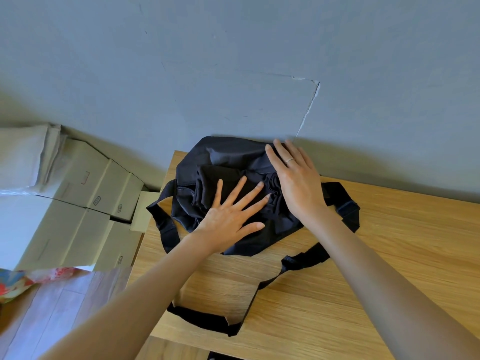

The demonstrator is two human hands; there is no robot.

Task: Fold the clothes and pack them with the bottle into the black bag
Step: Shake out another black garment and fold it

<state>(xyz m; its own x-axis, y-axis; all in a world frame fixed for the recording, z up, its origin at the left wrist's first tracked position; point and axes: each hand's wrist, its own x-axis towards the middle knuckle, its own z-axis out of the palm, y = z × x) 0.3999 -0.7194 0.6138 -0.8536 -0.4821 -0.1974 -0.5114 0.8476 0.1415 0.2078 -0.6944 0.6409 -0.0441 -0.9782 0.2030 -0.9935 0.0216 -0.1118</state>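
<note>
Pressing flat, fingers spread: left hand (228,216) on dark folded clothes (218,185), right hand (296,178) on soft black bag (223,152).

The left hand (228,216) and right hand (296,183) lie flat over the middle of the black bag (223,152), hiding part of the dark folded clothes (218,178) in its opening. No bottle shows. The surface (389,255) runs off the right and near edges. The boxes (78,203) at far left are cut off; their small printed marks cannot be read.
</note>
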